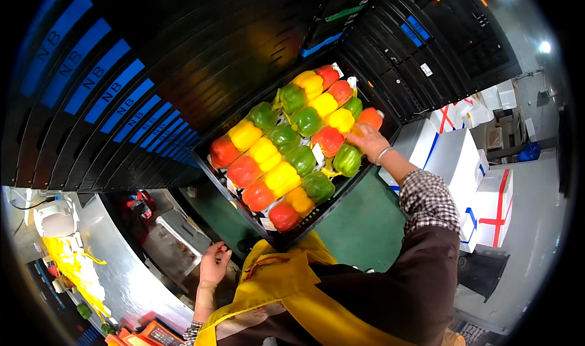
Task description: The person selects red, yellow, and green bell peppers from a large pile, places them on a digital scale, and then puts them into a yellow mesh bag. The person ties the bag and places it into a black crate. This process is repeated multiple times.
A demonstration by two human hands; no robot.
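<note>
In front of me a black plastic crate (320, 216) holds rows of wrapped bell peppers in red, yellow and green. My right hand (369, 140) reaches over the crate's right side. Its fingers rest on a pepper there, between a red pepper (330, 140) and an orange-red one (370, 117); whether they grip it is hidden. Just below that hand lies a green pepper (347, 160). White tags and yellow tape show among the packs. My left hand (215, 263) hangs left of the crate, fingers loosely bent and apart, with nothing in it.
Stacked black crates (114, 104) with blue labels rise at the left and back; more crates (411, 58) stand behind right. White foam boxes (450, 163) are stacked at right. A metal table (128, 259) at left bears yellow strips (75, 273) and an orange keypad device (160, 334).
</note>
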